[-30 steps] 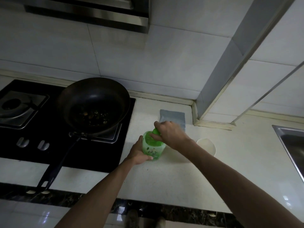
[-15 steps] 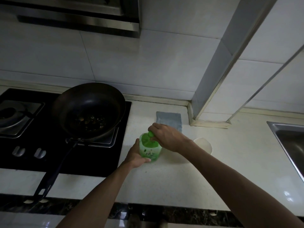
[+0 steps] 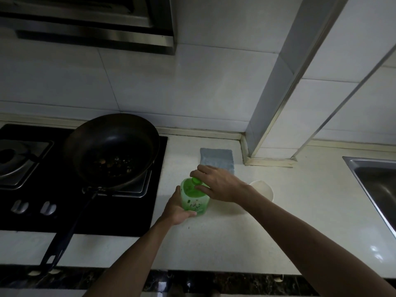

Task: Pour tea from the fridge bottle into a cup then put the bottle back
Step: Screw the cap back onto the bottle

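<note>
A green tea bottle (image 3: 194,200) stands upright on the white counter (image 3: 246,243), seen from above. My left hand (image 3: 176,207) wraps around its lower body from the left. My right hand (image 3: 216,183) sits over the top, fingers pinched on the green cap (image 3: 196,180). A white cup (image 3: 262,188) stands just right of the bottle, partly hidden behind my right wrist.
A dark frying pan (image 3: 113,148) with food scraps sits on the black gas hob (image 3: 42,202), its long handle reaching over the counter's front edge. A grey-blue cloth (image 3: 216,158) lies behind the bottle. A steel sink (image 3: 377,185) is at the right; a tiled pillar stands behind.
Both hands stay on the bottle and cap with only small shifts of the right fingers. The view has tilted slightly, moving everything lower in frame.
</note>
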Demonstrator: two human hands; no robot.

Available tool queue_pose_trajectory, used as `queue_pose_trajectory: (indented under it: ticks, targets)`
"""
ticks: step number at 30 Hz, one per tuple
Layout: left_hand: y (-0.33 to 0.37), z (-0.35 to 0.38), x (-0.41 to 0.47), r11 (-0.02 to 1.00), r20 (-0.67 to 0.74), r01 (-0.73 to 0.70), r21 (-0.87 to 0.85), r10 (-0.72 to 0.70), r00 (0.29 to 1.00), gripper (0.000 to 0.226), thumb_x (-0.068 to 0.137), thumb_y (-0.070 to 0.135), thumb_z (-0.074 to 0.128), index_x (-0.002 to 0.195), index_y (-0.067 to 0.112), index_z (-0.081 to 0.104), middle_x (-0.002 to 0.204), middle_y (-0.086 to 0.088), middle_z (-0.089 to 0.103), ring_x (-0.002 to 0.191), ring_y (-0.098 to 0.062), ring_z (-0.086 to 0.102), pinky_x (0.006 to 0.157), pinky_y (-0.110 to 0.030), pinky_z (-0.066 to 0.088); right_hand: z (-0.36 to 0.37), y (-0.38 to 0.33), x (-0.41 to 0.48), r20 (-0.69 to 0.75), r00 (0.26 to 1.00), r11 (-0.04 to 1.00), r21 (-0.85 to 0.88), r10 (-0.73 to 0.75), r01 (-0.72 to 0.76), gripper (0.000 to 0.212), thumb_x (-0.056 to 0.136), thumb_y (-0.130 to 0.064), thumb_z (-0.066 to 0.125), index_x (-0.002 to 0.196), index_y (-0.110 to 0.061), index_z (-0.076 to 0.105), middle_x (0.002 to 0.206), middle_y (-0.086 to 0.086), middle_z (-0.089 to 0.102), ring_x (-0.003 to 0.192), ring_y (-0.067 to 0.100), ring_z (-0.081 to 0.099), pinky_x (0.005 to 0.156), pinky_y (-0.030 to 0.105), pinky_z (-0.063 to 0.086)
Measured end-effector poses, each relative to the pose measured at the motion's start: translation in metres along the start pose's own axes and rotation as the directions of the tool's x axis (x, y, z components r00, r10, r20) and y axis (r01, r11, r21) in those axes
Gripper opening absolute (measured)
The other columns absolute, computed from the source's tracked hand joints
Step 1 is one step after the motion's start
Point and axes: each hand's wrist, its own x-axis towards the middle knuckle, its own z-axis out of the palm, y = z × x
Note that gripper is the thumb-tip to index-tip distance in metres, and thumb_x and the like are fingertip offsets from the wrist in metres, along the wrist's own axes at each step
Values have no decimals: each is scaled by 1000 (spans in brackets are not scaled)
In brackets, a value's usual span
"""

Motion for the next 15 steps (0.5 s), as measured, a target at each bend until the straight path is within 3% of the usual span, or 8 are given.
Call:
queue_pose_trajectory:
  ticks: [3, 6, 12, 15]
  targets:
    - [-1, 1, 1, 1000, -4, -5, -12, 5, 1000, 82, 53, 11, 90, 118, 29, 43, 111, 3, 61, 104, -13, 60, 87, -35, 56, -3, 0, 3, 17, 1000, 999, 27, 22, -22, 39, 99, -33, 51, 127, -6, 54, 117, 11, 59, 105, 27, 60, 85, 38, 51]
    - [-1, 2, 1, 1000, -1, -1, -20, 1, 1000, 82, 54, 11, 90, 117, 30, 43, 111, 4, 61, 104, -13, 60, 87, -34, 56, -4, -5, 7, 37, 994, 993, 47, 103, -104, 41, 98, -41, 51, 118, -5, 55, 108, 12, 62, 94, 28, 62, 77, 38, 51]
    - [-3, 2, 3, 1000, 4, 0, -22, 0, 1000, 83, 53, 12, 90, 118, 31, 43, 112, 6, 61, 105, -12, 60, 89, -35, 55, 4, -17, 9, -83, 977, 974, -99, 196, -204, 49, 99, -51, 38, 116, -8, 54, 99, 10, 63, 80, 24, 61, 63, 31, 40]
    - [-5, 0, 5, 1000, 31, -11, -17, 12, 999, 86, 50, 16, 90, 120, 28, 43, 113, 5, 61, 106, -13, 60, 88, -37, 55, 13, -17, 7, -125, 958, 966, 13, 256, -257, 47, 97, -52, 43, 110, -8, 54, 95, 9, 63, 75, 23, 60, 63, 33, 47]
